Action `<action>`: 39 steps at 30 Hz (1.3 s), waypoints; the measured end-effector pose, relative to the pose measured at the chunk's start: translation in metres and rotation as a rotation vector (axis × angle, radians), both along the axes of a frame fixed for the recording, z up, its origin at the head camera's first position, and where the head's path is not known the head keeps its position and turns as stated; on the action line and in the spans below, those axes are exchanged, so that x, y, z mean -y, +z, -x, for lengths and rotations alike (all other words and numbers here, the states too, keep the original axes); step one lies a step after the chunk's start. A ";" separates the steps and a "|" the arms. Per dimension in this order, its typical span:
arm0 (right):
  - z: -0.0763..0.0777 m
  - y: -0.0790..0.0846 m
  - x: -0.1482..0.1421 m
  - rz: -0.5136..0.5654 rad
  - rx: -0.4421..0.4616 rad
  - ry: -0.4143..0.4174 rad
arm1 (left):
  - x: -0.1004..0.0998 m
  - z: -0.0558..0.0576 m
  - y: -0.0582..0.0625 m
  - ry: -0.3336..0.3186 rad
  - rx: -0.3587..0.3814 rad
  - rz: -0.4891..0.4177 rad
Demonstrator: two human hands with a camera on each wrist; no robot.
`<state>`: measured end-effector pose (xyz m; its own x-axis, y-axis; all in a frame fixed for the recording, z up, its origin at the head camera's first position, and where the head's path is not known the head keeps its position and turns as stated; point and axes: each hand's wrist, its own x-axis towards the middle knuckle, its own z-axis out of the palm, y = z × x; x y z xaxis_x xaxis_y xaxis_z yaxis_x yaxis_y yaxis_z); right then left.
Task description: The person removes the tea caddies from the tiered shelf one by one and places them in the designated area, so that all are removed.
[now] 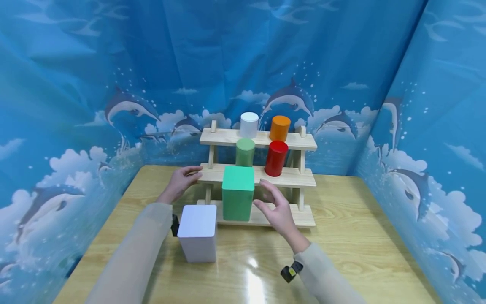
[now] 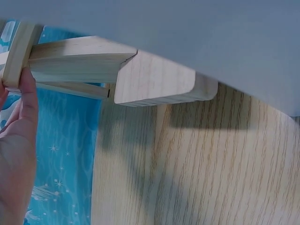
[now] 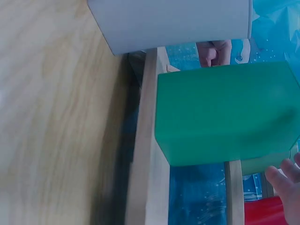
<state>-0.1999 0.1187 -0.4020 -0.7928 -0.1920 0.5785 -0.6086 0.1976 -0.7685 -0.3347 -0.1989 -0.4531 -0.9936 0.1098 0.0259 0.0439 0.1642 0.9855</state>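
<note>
My left hand (image 1: pixel 182 181) is at the left end of the middle board of a three-tier wooden display shelf (image 1: pixel 292 179). Thumb and fingers sit on either side of that board end (image 2: pixel 21 51) and pinch it. A green rectangular box (image 1: pixel 238 194) stands upright on the lowest board, in front of a green cylinder (image 1: pixel 245 153). Just right of the box, my right hand (image 1: pixel 279 209) hovers with fingers spread and nothing in them. In the right wrist view, its fingertips (image 3: pixel 279 180) show near the red cylinder (image 3: pixel 267 211).
A white box (image 1: pixel 198 234) stands on the wood-grain table (image 1: pixel 341 236), front left of the shelf. The red cylinder is on the middle board; a white cylinder (image 1: pixel 249 125) and an orange cylinder (image 1: pixel 279 128) top the upper one. Blue dolphin-print curtains (image 1: pixel 228 50) enclose the back and sides.
</note>
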 end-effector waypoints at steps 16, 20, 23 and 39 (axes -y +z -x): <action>0.027 0.013 0.008 -0.070 0.072 0.093 | 0.001 0.002 0.000 0.000 -0.006 0.000; 0.031 0.014 0.009 -0.075 0.109 0.133 | 0.001 0.001 -0.002 0.005 -0.005 -0.004; 0.034 0.015 0.011 -0.095 0.143 0.146 | 0.001 0.001 -0.002 0.004 -0.010 0.000; 0.042 0.017 0.015 -0.180 0.188 0.155 | 0.001 0.001 -0.003 0.009 -0.008 0.003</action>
<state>-0.2421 0.1035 -0.3849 -0.8359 -0.4056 0.3699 -0.4925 0.2566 -0.8316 -0.3355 -0.1996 -0.4563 -0.9943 0.1015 0.0332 0.0500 0.1680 0.9845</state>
